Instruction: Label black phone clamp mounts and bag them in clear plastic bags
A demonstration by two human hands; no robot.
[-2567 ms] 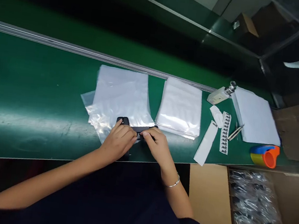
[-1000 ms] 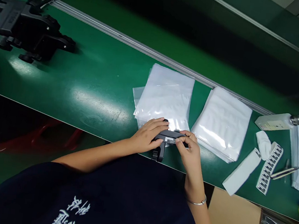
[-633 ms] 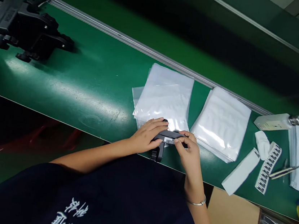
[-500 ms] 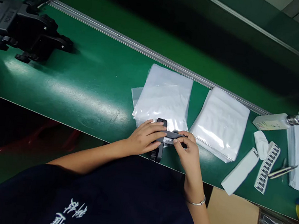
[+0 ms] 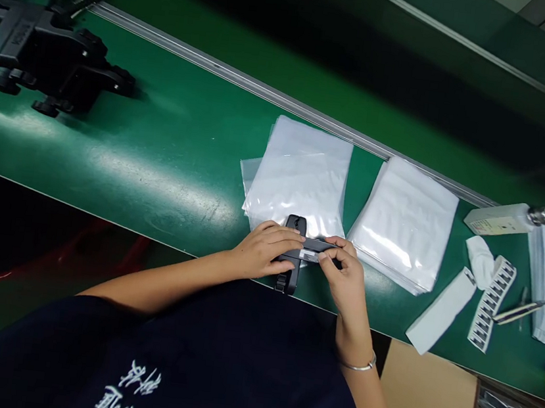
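A black plastic bracket-like part [image 5: 287, 285] stands upright at the bench's front edge, with a flat bar [image 5: 316, 244] across it. The bar carries a small pale label [image 5: 309, 255]. My left hand [image 5: 267, 251] is closed on the left side of the part, fingers over the top and thumb below. At the bar's right end, my right hand [image 5: 342, 265] pinches it, the thumb against the label's right edge. My fingers hide both ends of the bar. Just behind lies a stack of clear plastic bags [image 5: 300, 174].
A second stack of bags [image 5: 407, 220] lies to the right. Beyond it are a bottle with a metal top [image 5: 501, 220], a white strip [image 5: 441, 311], a label sheet [image 5: 491, 304] and tweezers [image 5: 520, 311]. Black bracket assemblies [image 5: 56, 58] stand at the far left.
My hands keep nearly the same grip on the black part. The bar looks slightly tilted, showing more of the label. The whole view has shifted a little.
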